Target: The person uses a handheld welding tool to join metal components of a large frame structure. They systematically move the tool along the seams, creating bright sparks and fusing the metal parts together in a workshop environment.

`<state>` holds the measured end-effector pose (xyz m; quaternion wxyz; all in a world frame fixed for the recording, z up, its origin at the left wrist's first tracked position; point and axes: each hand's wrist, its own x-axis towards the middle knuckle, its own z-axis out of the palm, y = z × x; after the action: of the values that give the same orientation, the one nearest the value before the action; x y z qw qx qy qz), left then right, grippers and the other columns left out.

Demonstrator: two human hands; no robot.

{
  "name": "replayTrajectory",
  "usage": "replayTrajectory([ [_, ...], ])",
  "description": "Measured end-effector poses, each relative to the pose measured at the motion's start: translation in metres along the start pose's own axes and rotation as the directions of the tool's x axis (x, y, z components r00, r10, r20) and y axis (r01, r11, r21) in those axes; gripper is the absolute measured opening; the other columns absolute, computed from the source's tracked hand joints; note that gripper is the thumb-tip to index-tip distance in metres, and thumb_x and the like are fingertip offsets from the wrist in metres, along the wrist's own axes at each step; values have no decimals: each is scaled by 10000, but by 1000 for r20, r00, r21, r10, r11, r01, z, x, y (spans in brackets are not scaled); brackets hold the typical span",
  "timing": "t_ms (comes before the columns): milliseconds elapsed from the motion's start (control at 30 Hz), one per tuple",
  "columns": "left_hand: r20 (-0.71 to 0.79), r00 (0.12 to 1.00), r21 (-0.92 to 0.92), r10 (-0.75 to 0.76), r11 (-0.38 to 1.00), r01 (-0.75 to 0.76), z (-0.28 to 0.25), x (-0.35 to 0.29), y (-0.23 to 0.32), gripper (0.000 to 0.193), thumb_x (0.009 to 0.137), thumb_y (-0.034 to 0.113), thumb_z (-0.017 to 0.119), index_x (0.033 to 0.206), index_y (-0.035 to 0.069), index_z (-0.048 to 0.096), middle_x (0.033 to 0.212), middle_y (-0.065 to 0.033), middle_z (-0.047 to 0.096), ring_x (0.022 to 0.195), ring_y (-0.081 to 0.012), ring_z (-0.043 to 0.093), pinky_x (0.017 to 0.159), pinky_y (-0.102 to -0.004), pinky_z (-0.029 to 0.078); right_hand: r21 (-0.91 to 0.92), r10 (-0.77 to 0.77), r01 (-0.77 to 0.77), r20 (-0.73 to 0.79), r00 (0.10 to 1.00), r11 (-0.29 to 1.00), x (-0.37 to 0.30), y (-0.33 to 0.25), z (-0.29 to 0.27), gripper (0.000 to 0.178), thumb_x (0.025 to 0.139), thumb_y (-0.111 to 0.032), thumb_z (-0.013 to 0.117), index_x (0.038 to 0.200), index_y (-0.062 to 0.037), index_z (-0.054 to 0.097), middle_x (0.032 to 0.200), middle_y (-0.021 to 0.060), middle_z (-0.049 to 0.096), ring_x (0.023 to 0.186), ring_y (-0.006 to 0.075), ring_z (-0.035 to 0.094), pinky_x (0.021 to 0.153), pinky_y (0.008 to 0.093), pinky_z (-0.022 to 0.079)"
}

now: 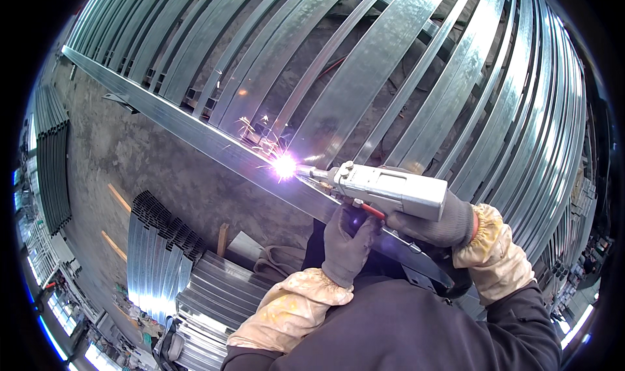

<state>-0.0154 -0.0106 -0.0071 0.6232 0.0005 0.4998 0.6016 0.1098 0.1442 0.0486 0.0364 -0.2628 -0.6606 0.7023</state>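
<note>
Welding gun (394,190) is likely joining steel rail (176,118) at nine o'clock, right hand (435,226) gripping it, left hand (348,246) half-curling, hold unclear; next maybe needing steadiness

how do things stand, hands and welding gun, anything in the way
Right hand holds silver welding gun; left hand close by, grip unclear. Nozzle at bright glare on metal beam, sparks flying. Glare hides the contact spot.
</note>
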Motion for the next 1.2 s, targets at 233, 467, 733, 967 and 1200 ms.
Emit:
replayTrajectory([
  [233, 7, 1000, 62, -12, 998, 12, -2, 0, 1, 244, 907, -44, 602, 1139, -42, 529, 909, -82, 630, 712, -80, 584, 598, -205, 462, 54, 5, -3, -33, 999, 999, 1, -4, 0, 506, 921, -169, 686, 1364, 6, 515, 1208, 135, 643, 1053, 201, 635, 904, 326, 517],
  [467, 3, 1000, 0, 16, 1000, -16, 3, -3, 1, 357, 904, 9, 590, 1243, -70, 509, 912, -101, 640, 704, -92, 573, 707, -266, 537, 321, 356, -331, -22, 934, 887, -8, -19, -5, 477, 914, -106, 683, 1350, 2, 523, 1042, 85, 672, 826, 110, 635, 715, 275, 531],
  [733, 37, 980, 248, 197, 948, -200, -13, -8, 18, 248, 945, -28, 537, 1190, -31, 570, 989, -112, 665, 842, -156, 643, 781, -300, 548, 361, 316, -189, -335, 888, 913, -43, -27, -18, 478, 950, -253, 673, 1312, 21, 523, 1006, 116, 670, 722, 122, 641, 615, 278, 555],
  [967, -187, 883, 365, 430, 865, -344, -63, -12, 77, 159, 1009, 102, 543, 1125, -1, 579, 925, -94, 666, 814, -156, 648, 761, -293, 569, 376, 286, -85, -518, 806, 922, -94, -33, -12, 524, 951, -249, 666, 1367, 8, 477, 1012, 113, 671, 766, 137, 641, 653, 289, 550],
  [1200, -155, 803, 475, 575, 756, -450, -106, 1, 117, 204, 1003, 138, 577, 1160, 7, 579, 927, -89, 670, 818, -154, 650, 747, -275, 561, 325, 298, -94, -666, 684, 941, -152, -15, 16, 496, 952, -216, 662, 1355, 10, 481, 990, 100, 668, 741, 130, 632, 641, 289, 539],
])
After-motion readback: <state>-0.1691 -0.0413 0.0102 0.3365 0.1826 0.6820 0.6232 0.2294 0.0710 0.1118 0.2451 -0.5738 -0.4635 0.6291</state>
